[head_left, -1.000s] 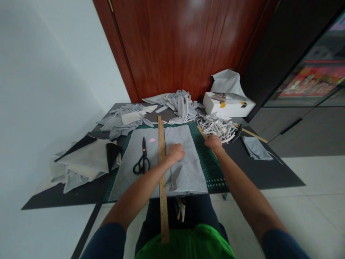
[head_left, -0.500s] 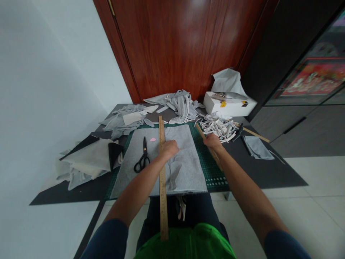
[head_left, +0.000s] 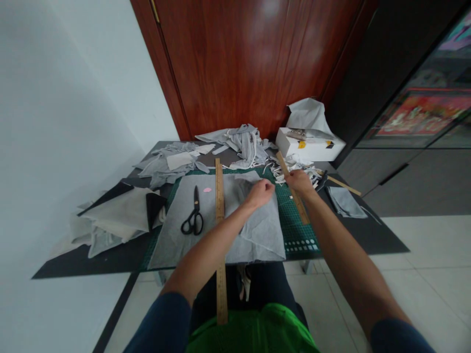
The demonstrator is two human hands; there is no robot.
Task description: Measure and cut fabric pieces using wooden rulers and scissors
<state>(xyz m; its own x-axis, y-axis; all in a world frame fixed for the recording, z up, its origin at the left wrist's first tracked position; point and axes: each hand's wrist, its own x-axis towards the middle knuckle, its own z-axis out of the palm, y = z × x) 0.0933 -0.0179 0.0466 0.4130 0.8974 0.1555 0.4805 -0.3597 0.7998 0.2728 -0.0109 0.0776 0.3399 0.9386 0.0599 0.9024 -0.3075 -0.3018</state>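
1. Head view showed the left hand [head_left: 260, 191] closed in a pinch on the far right part of a flat grey felt cloth sheet [head_left: 257, 230], with that corner folded and lifted off the mat.
2. At the 3 o'clock side of that hand, the right hand [head_left: 300, 181] was gripped around a short wooden ruler [head_left: 294, 196], which lay slanted over the green gridded cutting mat [head_left: 294, 230].
3. The grey sheet lay spread on the mat at the middle of the dark bench [head_left: 368, 235].
4. A long wooden ruler [head_left: 220, 206] ran along the sheet from 12 to 6 o'clock and overhung the near bench edge.
5. At 9 o'clock from the long ruler, black-handled scissors [head_left: 194, 215] rested on the sheet, near a small pink chalk piece [head_left: 207, 189].
6. At 12 o'clock lay a heap of grey fabric scraps [head_left: 243, 142]; a white cardboard box [head_left: 309, 147] stood at 1 o'clock.
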